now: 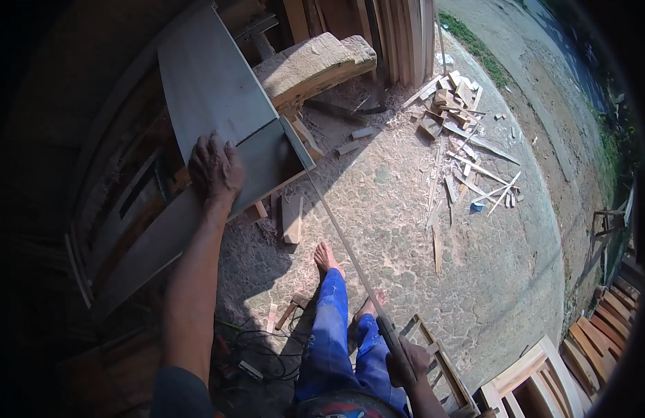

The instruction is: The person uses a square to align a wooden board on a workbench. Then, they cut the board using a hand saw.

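Observation:
My left hand (pixel 216 167) lies on top of a pale, flat board (pixel 211 76), pressing on it with the fingers a little apart, so it is open. A dark line runs across the board from beside this hand to the right edge. My right hand (pixel 409 362) is closed around the dark handle of a handsaw (pixel 347 244) down by my right leg. The saw's long, thin blade, seen nearly edge-on, slants up and left. Its tip is at the near right corner of the board; whether it touches cannot be made out.
A thick curved timber (pixel 312 66) stands beyond the board. Wood offcuts (pixel 468 125) are heaped at the far right, and shavings cover the floor. A hammer (pixel 291 310) and dark cables (pixel 266 348) lie left of my bare feet. Wooden frames (pixel 521 376) are at lower right.

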`<state>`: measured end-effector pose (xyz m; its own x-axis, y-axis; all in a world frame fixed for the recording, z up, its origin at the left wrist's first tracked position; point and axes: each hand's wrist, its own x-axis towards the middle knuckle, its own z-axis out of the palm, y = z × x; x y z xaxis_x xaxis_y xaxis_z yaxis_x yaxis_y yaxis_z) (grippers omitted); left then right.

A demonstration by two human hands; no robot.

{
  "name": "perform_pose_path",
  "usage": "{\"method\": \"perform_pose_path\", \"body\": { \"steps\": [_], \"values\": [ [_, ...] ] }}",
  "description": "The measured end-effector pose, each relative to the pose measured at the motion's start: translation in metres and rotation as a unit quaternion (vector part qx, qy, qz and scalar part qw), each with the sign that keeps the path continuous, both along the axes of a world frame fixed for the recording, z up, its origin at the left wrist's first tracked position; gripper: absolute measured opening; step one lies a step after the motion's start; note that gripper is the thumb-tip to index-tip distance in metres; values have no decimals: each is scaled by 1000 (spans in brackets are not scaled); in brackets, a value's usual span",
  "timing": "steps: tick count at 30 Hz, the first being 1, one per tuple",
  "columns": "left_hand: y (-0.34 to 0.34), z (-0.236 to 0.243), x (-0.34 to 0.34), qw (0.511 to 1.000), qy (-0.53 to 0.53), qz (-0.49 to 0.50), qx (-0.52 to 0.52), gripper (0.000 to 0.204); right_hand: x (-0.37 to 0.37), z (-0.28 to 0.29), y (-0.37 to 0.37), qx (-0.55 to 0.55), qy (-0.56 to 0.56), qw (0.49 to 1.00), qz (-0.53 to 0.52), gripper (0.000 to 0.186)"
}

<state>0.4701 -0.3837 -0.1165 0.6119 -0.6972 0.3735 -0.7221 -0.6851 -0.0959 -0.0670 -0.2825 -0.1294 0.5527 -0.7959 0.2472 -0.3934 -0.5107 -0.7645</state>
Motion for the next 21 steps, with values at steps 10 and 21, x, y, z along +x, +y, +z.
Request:
{"method": "perform_pose_path", "body": {
  "steps": [10, 21],
  "values": [
    [2, -6, 0, 995, 10, -33, -91, 48, 136, 63, -100, 106, -75, 990, 61, 65],
    [-5, 5, -14, 994, 40, -36, -100, 51, 219, 81, -150, 183, -62, 980, 41, 61]
  ]
}}
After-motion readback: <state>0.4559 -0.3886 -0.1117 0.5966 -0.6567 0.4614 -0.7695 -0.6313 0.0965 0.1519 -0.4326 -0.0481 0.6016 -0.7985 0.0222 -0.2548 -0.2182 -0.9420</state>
